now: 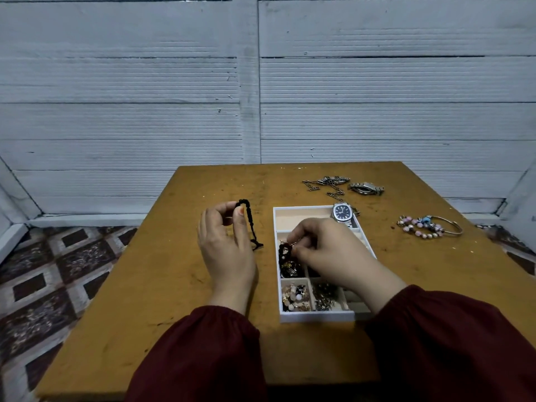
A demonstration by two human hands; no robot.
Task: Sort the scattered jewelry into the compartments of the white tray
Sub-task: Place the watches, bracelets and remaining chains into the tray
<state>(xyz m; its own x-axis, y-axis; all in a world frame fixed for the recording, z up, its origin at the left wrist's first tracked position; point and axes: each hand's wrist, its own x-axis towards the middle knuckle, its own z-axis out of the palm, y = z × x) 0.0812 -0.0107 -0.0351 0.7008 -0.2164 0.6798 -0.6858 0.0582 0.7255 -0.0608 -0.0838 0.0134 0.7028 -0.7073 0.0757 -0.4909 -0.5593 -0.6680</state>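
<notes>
While left hand [226,245] pinches black cord [249,219], right hand [324,250] curls over tray [316,317].

Dim, cool, even light; soft shadows, sharp centre, wide-angle bending at the edges.

Worktop [203,314]: one. White tray [316,317]: one; compartment count partly hidden.

Hands: two. The left hand [226,250] is at the tray's 9 o'clock and the right hand [327,248] is over the tray.

Wristwatches: two. A blue-dial watch [342,212] is at the tray's 1 o'clock corner, with a silver watch [366,188] beyond it.

Silver chain [327,187]: one, at 12 o'clock.

Bracelets outside the tray: three. A black cord bracelet [250,224] is at 10 o'clock; a pink beaded bracelet [417,229] and a metal bangle [449,220] are at 2 o'clock.

Dark beaded piece [284,253]: one, pinched by the right hand. Remaining tray contents: too tangled to count.
</notes>
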